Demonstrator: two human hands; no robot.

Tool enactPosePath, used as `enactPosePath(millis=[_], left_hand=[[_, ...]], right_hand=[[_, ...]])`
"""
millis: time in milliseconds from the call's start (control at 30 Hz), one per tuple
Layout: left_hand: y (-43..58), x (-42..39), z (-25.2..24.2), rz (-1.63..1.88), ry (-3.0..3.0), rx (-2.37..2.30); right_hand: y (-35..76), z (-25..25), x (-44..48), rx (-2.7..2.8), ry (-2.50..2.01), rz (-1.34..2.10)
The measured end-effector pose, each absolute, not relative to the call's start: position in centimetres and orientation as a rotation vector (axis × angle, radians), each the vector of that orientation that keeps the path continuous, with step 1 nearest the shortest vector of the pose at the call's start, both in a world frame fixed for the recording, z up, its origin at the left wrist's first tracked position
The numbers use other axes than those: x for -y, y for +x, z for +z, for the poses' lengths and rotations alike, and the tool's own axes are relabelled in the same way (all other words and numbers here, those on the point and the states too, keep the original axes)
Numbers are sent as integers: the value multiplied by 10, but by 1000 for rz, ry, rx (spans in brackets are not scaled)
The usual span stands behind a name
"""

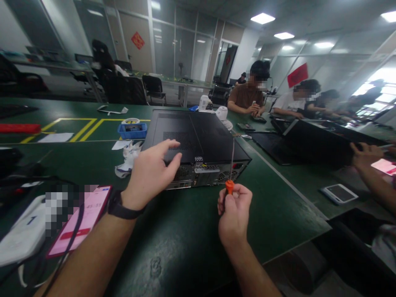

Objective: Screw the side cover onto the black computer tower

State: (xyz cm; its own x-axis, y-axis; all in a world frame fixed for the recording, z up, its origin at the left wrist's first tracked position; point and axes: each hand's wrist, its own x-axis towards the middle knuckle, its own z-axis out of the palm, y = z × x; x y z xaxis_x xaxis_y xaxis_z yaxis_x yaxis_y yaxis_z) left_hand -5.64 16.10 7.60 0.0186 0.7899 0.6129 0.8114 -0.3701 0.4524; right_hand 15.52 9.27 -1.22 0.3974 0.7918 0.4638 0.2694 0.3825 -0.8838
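A black computer case (210, 136) lies on its side on the green table, with its rear panel of ports and fan grilles facing me. Over its near left part hovers my left hand (156, 171), thumb and fingers apart and nothing in them; whether a fingertip touches the case I cannot tell. My right hand (233, 210) grips a screwdriver (229, 187) by its orange handle, just in front of the rear panel. The long thin shaft points up and away, across the case's right side. A black band circles my left wrist.
Left of the case are a blue bin (133, 131) and a crumpled white glove (128, 159). A pink-screened phone (82, 220) and a white device (26, 231) lie at the near left. On the right, another person's hand (365, 156) touches another black case (318, 142). Several people sit beyond.
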Motion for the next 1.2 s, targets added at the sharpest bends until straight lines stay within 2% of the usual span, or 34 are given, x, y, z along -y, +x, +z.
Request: enactPosePath(millis=[200,367,567,1200], left_hand=[[-44,-166,60,-1190,-2454,1657],[-42,-170,50,-1078,-2420,1578],[-41,-172,47,-1062,-2379,1455],[-38,-173,44,-1130,-2298,1361]], right_hand=[[131,2,-99,1162,-1048,-180],[130,-10,-95,1376,-856,-347],[127,-23,-78,1504,-654,-364],[136,-26,-83,1434,-659,-193]])
